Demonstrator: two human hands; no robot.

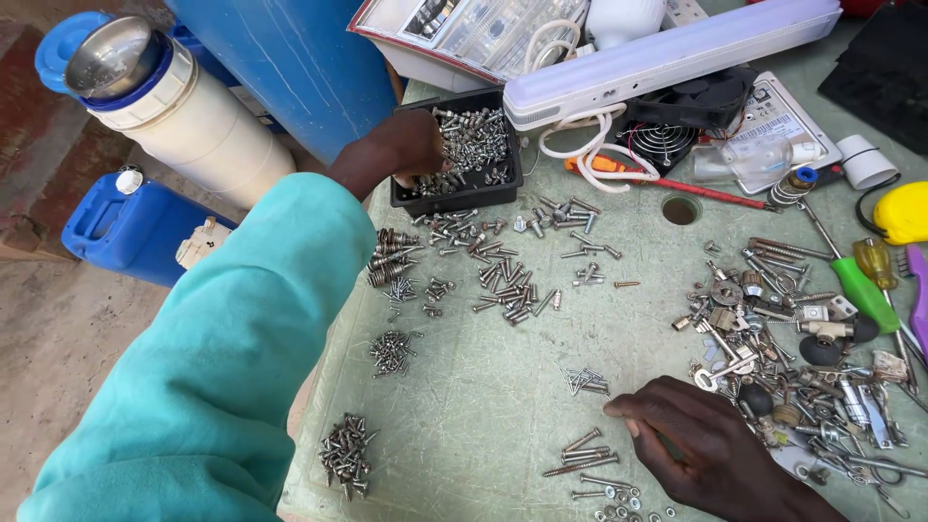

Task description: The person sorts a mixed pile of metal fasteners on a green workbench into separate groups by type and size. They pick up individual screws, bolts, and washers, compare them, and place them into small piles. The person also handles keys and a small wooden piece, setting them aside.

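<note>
My left hand (411, 145), on a teal-sleeved arm, reaches into a black tray (454, 201) full of small silver screws (476, 143). Its fingertips are buried among them, so what it grips is hidden. My right hand (701, 445) rests knuckles-up on the green table (483, 406) at the lower right, fingers curled together. Beside it lie a few long screws (583, 454) and a small bunch of thin nails (583, 380). Sorted screw piles sit at the near left (345, 452), the left middle (391, 351) and the centre (512, 290).
A heap of mixed hardware (773, 329) and a green-handled screwdriver (865, 295) lie at the right. A long white lamp (667, 58) and a black fan (657, 140) stand behind. A blue jerrycan (126, 227) and a white cylinder (184, 116) stand off the table's left edge.
</note>
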